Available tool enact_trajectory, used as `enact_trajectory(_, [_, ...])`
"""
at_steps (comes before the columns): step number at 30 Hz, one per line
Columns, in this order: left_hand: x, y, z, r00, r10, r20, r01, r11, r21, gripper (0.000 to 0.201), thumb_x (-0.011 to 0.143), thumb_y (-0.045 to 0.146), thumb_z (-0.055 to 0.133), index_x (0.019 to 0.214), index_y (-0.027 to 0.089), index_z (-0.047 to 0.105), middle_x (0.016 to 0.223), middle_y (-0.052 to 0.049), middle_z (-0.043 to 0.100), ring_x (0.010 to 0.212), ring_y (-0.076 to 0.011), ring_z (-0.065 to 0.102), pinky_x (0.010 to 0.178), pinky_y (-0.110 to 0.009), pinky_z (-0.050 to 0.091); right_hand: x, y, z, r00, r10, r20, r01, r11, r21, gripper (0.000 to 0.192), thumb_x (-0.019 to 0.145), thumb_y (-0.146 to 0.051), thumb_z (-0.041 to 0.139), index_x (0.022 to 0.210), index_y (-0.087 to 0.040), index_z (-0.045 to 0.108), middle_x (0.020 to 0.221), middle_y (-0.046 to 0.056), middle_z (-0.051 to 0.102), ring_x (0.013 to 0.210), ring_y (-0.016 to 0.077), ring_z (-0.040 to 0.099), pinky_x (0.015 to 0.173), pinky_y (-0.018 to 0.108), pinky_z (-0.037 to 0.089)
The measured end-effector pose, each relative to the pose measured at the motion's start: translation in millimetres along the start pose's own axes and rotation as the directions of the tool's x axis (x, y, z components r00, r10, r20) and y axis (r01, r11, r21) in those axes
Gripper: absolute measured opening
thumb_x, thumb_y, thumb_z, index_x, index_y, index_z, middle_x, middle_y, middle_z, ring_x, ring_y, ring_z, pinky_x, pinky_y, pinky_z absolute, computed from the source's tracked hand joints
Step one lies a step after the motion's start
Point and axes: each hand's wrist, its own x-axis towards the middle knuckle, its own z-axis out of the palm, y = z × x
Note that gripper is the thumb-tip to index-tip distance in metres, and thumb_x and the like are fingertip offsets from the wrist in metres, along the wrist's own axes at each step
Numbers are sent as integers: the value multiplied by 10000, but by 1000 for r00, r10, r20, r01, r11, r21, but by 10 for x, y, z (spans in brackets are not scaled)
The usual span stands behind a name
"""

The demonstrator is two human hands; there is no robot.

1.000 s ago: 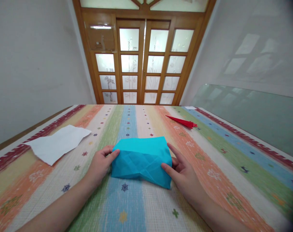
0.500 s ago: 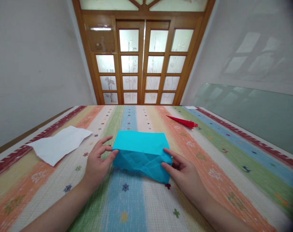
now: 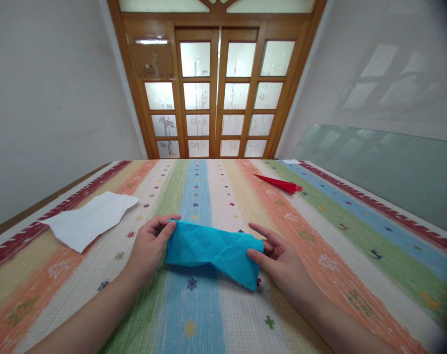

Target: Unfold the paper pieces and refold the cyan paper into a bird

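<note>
A creased sheet of blue paper [image 3: 212, 250] is held up at a tilt between my two hands, just over the striped tablecloth [image 3: 193, 314]. My left hand [image 3: 155, 241] pinches its upper left corner between thumb and fingers. At the right edge, my right hand [image 3: 277, 250] grips the paper with the thumb in front and fingers behind, the index finger stretched out above it. Crossing fold lines show on the side facing me. The back of the paper is hidden.
On the left lies a white sheet of paper [image 3: 92, 221] with uneven edges. A pointed, folded red paper piece [image 3: 280, 184] rests at the far right. A greenish glass panel [image 3: 378, 162] leans by the right wall, and wooden doors [image 3: 218, 93] stand beyond the table.
The blue paper's flat upper part has gone from view, so only the creased side shows. My left hand has moved slightly and now pinches the top corner. My right index finger has lifted off the paper.
</note>
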Motion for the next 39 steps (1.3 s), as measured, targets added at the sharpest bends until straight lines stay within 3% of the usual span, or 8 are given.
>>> enact_trajectory(6, [25, -73, -27, 992, -118, -47, 115, 991, -63, 360, 749, 495, 783, 734, 191, 589, 588, 53, 517, 532, -105, 426, 505, -199, 348, 45, 44, -12, 999, 22, 38, -20, 999, -47, 583, 852, -524, 716, 1317, -196, 591, 645, -10, 586, 610, 171, 560, 565, 291, 436])
enact_trajectory(12, [27, -95, -11, 974, -222, -47, 214, 966, -144, 420, 692, 541, 808, 767, 194, 584, 572, 70, 498, 498, -95, 416, 476, -186, 351, 69, 55, -23, 1000, -2, 22, 6, 987, -161, 399, 861, -584, 671, 963, -200, 700, 670, 14, 580, 574, 159, 509, 510, 281, 378])
enact_trajectory(17, [20, -86, 25, 960, -278, -24, 269, 945, -188, 450, 657, 547, 831, 804, 190, 601, 574, 70, 516, 493, -92, 437, 473, -188, 370, 65, 26, -31, 992, -120, 43, 127, 949, -289, 302, 882, -520, 676, 919, -223, 720, 930, 75, 653, 791, 217, 578, 682, 339, 450])
enact_trajectory(21, [2, -65, 35, 960, -279, -12, 274, 949, -153, 467, 652, 570, 823, 830, 190, 616, 600, 55, 550, 515, -113, 483, 489, -208, 387, 72, 39, -24, 988, -151, 31, 155, 970, -185, 248, 861, -474, 719, 866, -227, 696, 1032, 66, 634, 851, 214, 588, 730, 339, 457])
enact_trajectory(26, [-3, -90, 26, 969, -246, -4, 243, 961, -134, 450, 685, 580, 796, 823, 194, 609, 596, 56, 525, 515, -115, 468, 487, -203, 363, 75, 36, -42, 995, -102, -14, 101, 994, -48, 255, 884, -475, 700, 914, -222, 688, 902, 49, 640, 871, 220, 592, 783, 347, 461])
enact_trajectory(31, [5, -119, 16, 986, -168, 8, 168, 983, -69, 395, 753, 548, 764, 804, 185, 616, 630, 45, 527, 556, -106, 462, 509, -190, 359, 61, 54, -53, 995, -65, -72, 67, 998, 13, 304, 861, -485, 728, 797, -210, 615, 690, -14, 536, 633, 145, 495, 578, 269, 396])
enact_trajectory(35, [12, -142, 13, 984, -177, -10, 177, 983, 38, 404, 763, 567, 740, 794, 182, 624, 647, 33, 551, 575, -124, 478, 526, -209, 366, 66, 98, -34, 997, 60, -48, -56, 995, 86, 340, 860, -519, 718, 821, -213, 575, 619, -43, 494, 530, 112, 442, 490, 233, 338])
enact_trajectory(39, [46, -232, -18, 973, -215, 87, 204, 971, 127, 404, 760, 567, 733, 745, 184, 601, 607, 36, 521, 537, -130, 458, 498, -218, 327, 99, 102, -46, 991, 90, -98, -83, 994, 75, 370, 829, -528, 748, 927, -211, 583, 601, -55, 489, 517, 106, 430, 481, 222, 325])
